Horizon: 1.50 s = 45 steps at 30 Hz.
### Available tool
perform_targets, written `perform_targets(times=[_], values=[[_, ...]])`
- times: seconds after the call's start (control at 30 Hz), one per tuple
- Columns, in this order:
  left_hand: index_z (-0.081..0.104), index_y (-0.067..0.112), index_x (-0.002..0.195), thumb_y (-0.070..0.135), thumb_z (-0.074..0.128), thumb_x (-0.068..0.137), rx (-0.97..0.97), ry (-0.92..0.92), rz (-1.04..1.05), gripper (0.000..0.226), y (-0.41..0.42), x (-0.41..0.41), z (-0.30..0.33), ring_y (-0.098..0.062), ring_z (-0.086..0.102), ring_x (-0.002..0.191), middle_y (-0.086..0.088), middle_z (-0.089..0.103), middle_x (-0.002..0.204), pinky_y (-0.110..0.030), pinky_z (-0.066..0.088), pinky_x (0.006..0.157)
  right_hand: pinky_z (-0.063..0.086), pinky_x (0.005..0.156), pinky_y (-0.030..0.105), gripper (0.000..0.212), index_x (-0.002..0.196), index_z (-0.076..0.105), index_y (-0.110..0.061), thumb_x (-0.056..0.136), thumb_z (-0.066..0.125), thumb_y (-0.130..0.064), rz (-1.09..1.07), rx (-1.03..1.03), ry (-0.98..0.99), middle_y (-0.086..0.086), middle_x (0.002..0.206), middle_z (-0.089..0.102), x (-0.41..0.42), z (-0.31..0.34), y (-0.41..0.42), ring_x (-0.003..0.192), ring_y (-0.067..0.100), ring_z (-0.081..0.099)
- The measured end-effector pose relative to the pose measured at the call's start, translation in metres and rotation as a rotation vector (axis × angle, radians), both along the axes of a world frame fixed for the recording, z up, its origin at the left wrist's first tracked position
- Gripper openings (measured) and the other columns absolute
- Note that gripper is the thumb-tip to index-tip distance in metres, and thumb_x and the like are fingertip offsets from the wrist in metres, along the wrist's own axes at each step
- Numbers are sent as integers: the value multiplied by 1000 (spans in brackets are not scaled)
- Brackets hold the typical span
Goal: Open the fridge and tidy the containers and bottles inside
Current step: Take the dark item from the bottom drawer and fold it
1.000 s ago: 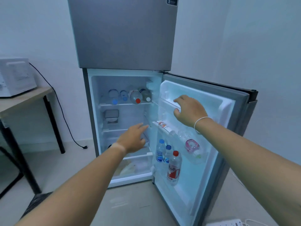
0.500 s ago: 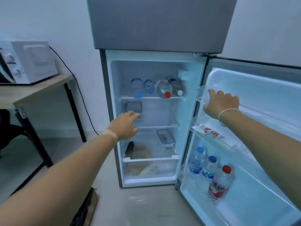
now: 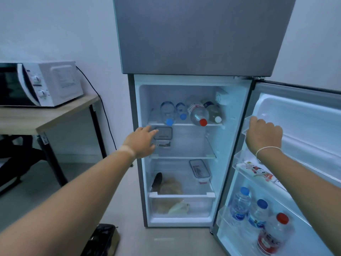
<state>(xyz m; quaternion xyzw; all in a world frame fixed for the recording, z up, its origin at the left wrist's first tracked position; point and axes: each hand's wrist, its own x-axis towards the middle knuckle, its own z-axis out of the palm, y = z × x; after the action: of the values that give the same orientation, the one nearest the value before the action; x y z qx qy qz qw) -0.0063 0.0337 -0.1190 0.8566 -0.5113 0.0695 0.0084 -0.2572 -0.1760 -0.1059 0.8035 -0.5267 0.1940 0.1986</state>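
Observation:
The grey fridge (image 3: 193,34) stands with its lower door (image 3: 304,115) swung open to the right. Several bottles (image 3: 198,113) lie on their sides on the top shelf. A grey-lidded container (image 3: 163,133) sits on the middle shelf, and a clear container (image 3: 199,168) rests on the shelf below. Three bottles (image 3: 258,213) stand in the door's bottom rack. My left hand (image 3: 141,142) reaches into the fridge, open, its fingertips at the grey-lidded container. My right hand (image 3: 263,134) grips the edge of the door's upper rack (image 3: 246,124).
A white microwave (image 3: 38,84) sits on a wooden table (image 3: 46,117) at the left, its cable hanging down the wall. A dark bag (image 3: 103,239) lies on the floor before the fridge. The crisper drawer (image 3: 181,205) holds wrapped food. A flat packet (image 3: 256,172) lies in the door's middle rack.
The view has moved closer and swung to face the fridge interior. My left hand has risen toward the grey-lidded container. My right hand has stayed on the door rack.

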Motion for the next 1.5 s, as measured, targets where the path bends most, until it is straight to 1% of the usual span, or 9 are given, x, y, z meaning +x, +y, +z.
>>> perform_targets(times=[0.5, 0.63, 0.7, 0.77, 0.97, 1.03, 1.13, 1.3, 1.5], values=[[26, 18, 149, 29, 42, 93, 50, -219, 54, 59, -31, 49, -6, -33, 27, 141, -13, 29, 154, -43, 30, 112, 26, 63, 32, 14, 96, 59, 0, 84, 54, -4, -12, -144, -51, 21, 86, 65, 0, -14, -7, 71, 36, 57], [25, 17, 150, 29, 40, 93, 38, -203, 78, 60, -41, 69, -17, -33, 23, 144, -12, 28, 154, -43, 27, 115, 32, 88, 42, 42, 118, 60, -6, 77, 50, -7, 203, -231, -345, 21, 116, 59, 12, -26, 5, 94, 40, 58], [25, 18, 150, 28, 40, 93, 26, -172, 69, 59, -48, 77, -27, -32, 24, 143, -12, 27, 155, -42, 27, 115, 25, 104, 47, 47, 119, 60, -7, 75, 48, -11, 308, -240, -395, 19, 122, 56, 26, -39, 12, 108, 40, 55], [25, 17, 150, 27, 40, 93, 20, -145, 51, 59, -53, 80, -38, -31, 25, 143, -12, 25, 157, -41, 27, 115, 26, 108, 53, 46, 117, 62, -5, 73, 48, -10, 420, -213, -393, 20, 122, 57, 42, -59, 16, 113, 38, 53], [26, 17, 149, 28, 40, 93, 85, -56, 5, 58, -68, 84, -87, -31, 34, 138, -12, 34, 151, -43, 39, 107, 50, 89, 47, 46, 112, 66, -4, 69, 49, -10, 617, 141, -304, 20, 117, 62, 93, -151, 26, 98, 41, 63], [26, 18, 149, 29, 40, 94, 117, -30, -8, 58, -74, 86, -107, -31, 34, 138, -11, 33, 152, -44, 40, 106, 50, 90, 44, 46, 116, 65, -5, 71, 57, -3, 612, 316, -272, 19, 122, 61, 106, -178, 24, 101, 41, 63], [24, 18, 149, 27, 40, 94, 183, 28, -26, 59, -89, 88, -138, -31, 32, 140, -10, 29, 155, -45, 39, 108, 46, 97, 41, 48, 127, 58, -7, 79, 56, -3, 562, 530, -246, 15, 133, 53, 124, -210, 16, 113, 37, 57], [29, 17, 147, 25, 43, 92, 250, 152, -16, 58, -119, 103, -197, -33, 34, 137, -11, 36, 150, -46, 40, 107, 39, 104, 35, 48, 137, 46, -12, 89, 48, -9, 524, 743, -258, 7, 143, 44, 159, -258, -5, 127, 27, 47], [34, 14, 144, 24, 45, 91, 287, 352, 69, 55, -149, 125, -273, -36, 44, 128, -15, 44, 141, -45, 42, 105, 39, 105, 33, 49, 140, 43, -14, 91, 49, -13, 509, 947, -338, 6, 144, 44, 208, -321, -29, 128, 26, 47]])
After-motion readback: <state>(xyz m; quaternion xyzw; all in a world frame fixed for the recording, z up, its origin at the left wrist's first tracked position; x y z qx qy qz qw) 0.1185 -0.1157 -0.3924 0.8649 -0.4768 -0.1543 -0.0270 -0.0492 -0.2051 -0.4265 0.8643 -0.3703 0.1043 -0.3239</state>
